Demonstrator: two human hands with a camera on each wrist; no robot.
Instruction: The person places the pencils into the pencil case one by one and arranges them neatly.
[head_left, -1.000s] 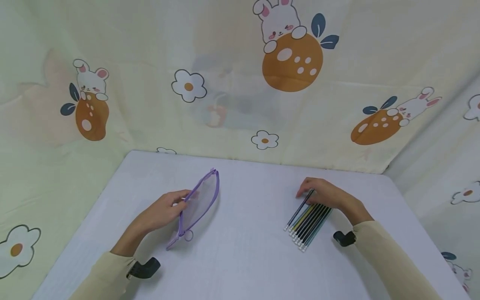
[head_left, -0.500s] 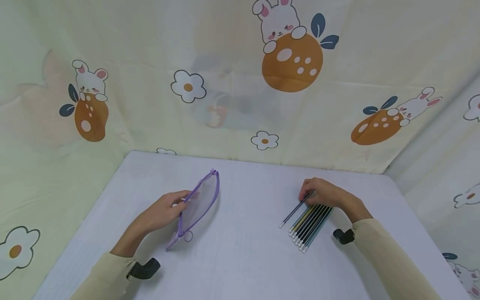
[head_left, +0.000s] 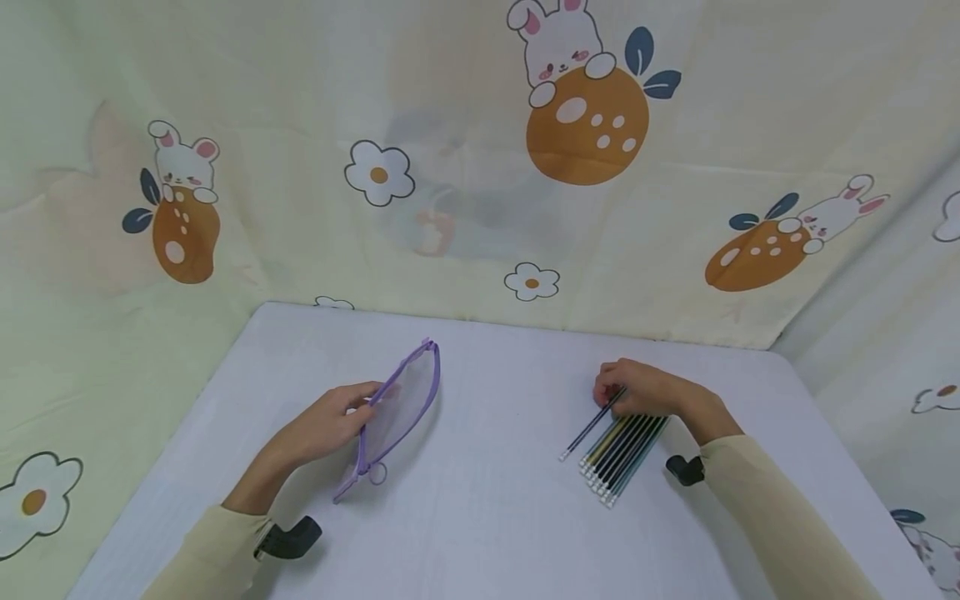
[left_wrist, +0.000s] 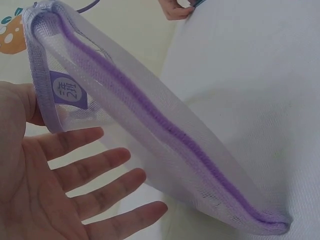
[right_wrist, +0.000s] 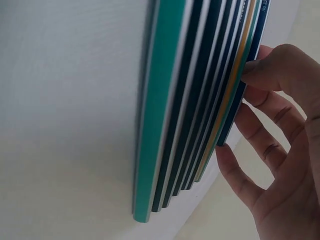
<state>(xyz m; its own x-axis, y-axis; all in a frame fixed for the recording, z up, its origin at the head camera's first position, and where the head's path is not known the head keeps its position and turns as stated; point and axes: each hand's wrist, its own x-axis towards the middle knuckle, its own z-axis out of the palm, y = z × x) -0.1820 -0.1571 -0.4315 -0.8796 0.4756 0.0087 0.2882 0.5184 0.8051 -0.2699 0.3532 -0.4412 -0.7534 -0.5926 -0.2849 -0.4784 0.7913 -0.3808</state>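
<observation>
A pale cloth, printed with rabbits, orange fruit and white flowers, is hung beyond the far edge of the desk and along both sides. The desk itself is covered in plain white. Over its near corners a beige left sleeve and right sleeve are stretched.

A translucent mesh pouch with purple rims is held aslant in the left half of the desk, one end pointed toward the far edge and the other toward the near left corner; its rims are bowed apart in the middle. Its left-facing side is gripped between thumb and fingers by the left hand, whose fingers are kept nearly straight and spread.

Toward the right edge, a slanted row of pencils is laid side by side, white ends toward the near edge, far ends partly covered by the right hand. By that hand a dark pencil is pinched on the row's left side, its white end set apart from the others; whether the desk is touched by it cannot be told.

On the pouch, a purple label and a small ring are seen.
</observation>
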